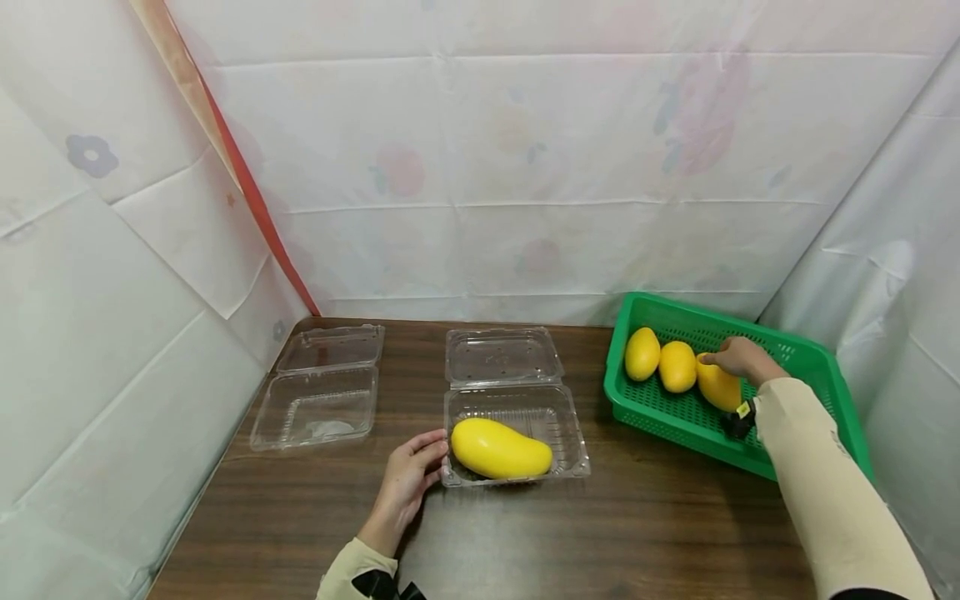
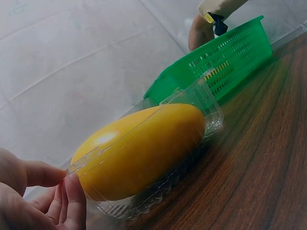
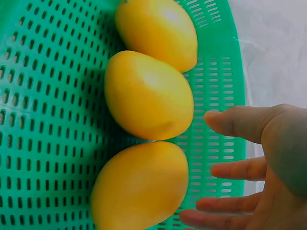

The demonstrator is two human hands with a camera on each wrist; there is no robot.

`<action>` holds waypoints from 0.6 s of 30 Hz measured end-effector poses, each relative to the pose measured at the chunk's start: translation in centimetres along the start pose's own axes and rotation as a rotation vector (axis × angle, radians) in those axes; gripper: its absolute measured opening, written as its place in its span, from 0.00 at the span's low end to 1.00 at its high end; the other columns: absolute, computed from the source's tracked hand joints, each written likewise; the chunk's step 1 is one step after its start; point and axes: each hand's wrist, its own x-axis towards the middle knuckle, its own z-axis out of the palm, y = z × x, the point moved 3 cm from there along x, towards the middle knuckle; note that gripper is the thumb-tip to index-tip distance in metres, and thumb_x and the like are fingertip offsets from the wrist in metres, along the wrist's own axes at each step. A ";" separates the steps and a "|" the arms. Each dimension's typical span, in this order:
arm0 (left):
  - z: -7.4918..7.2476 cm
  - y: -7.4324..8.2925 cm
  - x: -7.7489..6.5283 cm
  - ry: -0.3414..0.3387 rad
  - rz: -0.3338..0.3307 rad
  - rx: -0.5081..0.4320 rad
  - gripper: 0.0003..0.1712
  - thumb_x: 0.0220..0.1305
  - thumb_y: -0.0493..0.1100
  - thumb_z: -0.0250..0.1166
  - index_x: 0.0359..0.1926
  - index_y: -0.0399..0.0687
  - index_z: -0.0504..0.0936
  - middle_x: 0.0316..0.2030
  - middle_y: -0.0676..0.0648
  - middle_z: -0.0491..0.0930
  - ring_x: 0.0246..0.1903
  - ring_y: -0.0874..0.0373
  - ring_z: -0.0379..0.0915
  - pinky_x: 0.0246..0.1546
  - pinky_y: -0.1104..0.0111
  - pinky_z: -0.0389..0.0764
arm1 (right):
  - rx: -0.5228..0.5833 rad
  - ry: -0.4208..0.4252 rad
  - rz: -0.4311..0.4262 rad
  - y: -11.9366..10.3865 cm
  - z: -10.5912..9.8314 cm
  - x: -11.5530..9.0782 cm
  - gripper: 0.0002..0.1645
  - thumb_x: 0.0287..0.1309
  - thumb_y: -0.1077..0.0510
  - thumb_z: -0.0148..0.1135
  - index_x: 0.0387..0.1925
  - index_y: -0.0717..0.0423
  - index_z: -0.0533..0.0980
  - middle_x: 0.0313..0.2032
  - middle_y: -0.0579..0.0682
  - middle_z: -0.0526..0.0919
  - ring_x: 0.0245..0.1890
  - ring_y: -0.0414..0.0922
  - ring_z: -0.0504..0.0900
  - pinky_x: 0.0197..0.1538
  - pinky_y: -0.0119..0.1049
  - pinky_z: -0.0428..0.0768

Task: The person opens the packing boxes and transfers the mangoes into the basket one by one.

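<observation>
A large yellow mango [image 1: 498, 450] lies in the lower half of an open clear plastic clamshell box [image 1: 562, 412]. My left hand [image 1: 408, 475] pinches the left rim of that box between thumb and fingers, as the left wrist view shows closely. Over at the right, my right hand [image 1: 742, 360] reaches into a green slotted basket [image 1: 806, 354]. Three yellow mangoes lie in a row there: one on the left [image 1: 642, 354], a middle one [image 1: 677, 367] and a right one [image 1: 717, 387]. In the right wrist view the fingers [image 3: 235, 168] are spread and straight, beside the mangoes.
A second open clear clamshell box [image 1: 322, 408] stands at the left on the brown wooden table [image 1: 600, 533]. White printed sheets [image 1: 495, 167] hang behind and at both sides, and a red strip [image 1: 247, 179] runs down the left corner.
</observation>
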 end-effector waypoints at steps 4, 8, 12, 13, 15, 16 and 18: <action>-0.1 0.0 0.0 0.001 -0.002 0.008 0.23 0.67 0.37 0.61 0.60 0.29 0.73 0.33 0.54 0.81 0.31 0.64 0.74 0.29 0.75 0.79 | -0.005 0.009 -0.010 -0.7 -0.4 0.0 0.52 0.68 0.38 0.48 0.67 0.82 0.49 0.64 0.81 0.53 0.62 0.76 0.57 0.60 0.66 0.68; 0.0 0.1 0.1 0.001 0.001 0.005 0.23 0.66 0.37 0.61 0.60 0.29 0.73 0.33 0.54 0.81 0.30 0.64 0.74 0.29 0.75 0.79 | 0.003 0.024 -0.023 -1.5 -0.6 0.0 0.50 0.69 0.39 0.49 0.69 0.80 0.49 0.65 0.81 0.52 0.63 0.76 0.57 0.61 0.66 0.67; 0.1 0.0 0.1 -0.002 0.007 -0.005 0.23 0.66 0.36 0.61 0.59 0.28 0.73 0.32 0.54 0.81 0.29 0.64 0.74 0.28 0.75 0.78 | -0.007 0.040 -0.037 -2.0 -0.6 0.2 0.48 0.69 0.41 0.48 0.68 0.78 0.51 0.65 0.81 0.53 0.62 0.76 0.58 0.60 0.66 0.67; 0.1 0.0 0.2 -0.003 0.008 -0.007 0.23 0.66 0.36 0.61 0.59 0.28 0.73 0.32 0.54 0.81 0.29 0.64 0.74 0.28 0.75 0.78 | -0.010 0.044 -0.042 -2.1 -0.6 0.2 0.47 0.69 0.41 0.48 0.69 0.78 0.51 0.65 0.81 0.53 0.62 0.76 0.58 0.60 0.66 0.67; 0.1 -0.1 0.2 -0.006 0.009 -0.006 0.23 0.66 0.36 0.61 0.59 0.28 0.72 0.32 0.53 0.81 0.29 0.64 0.73 0.28 0.75 0.78 | -0.012 0.053 -0.055 -2.3 -0.5 0.2 0.47 0.69 0.41 0.48 0.69 0.77 0.52 0.65 0.80 0.53 0.62 0.76 0.59 0.60 0.66 0.67; 0.1 -0.1 0.2 -0.007 0.008 -0.006 0.23 0.66 0.36 0.61 0.59 0.28 0.73 0.32 0.53 0.81 0.29 0.64 0.73 0.28 0.75 0.79 | -0.012 0.059 -0.065 -2.4 -0.4 0.2 0.47 0.69 0.41 0.48 0.69 0.77 0.52 0.65 0.80 0.53 0.62 0.75 0.59 0.60 0.66 0.67; 0.1 -0.1 0.2 -0.008 0.006 -0.004 0.23 0.66 0.36 0.61 0.59 0.28 0.73 0.33 0.53 0.80 0.29 0.64 0.74 0.28 0.74 0.79 | -0.008 0.069 -0.084 -2.6 -0.3 0.2 0.46 0.69 0.41 0.48 0.69 0.76 0.53 0.65 0.80 0.54 0.62 0.75 0.59 0.59 0.66 0.68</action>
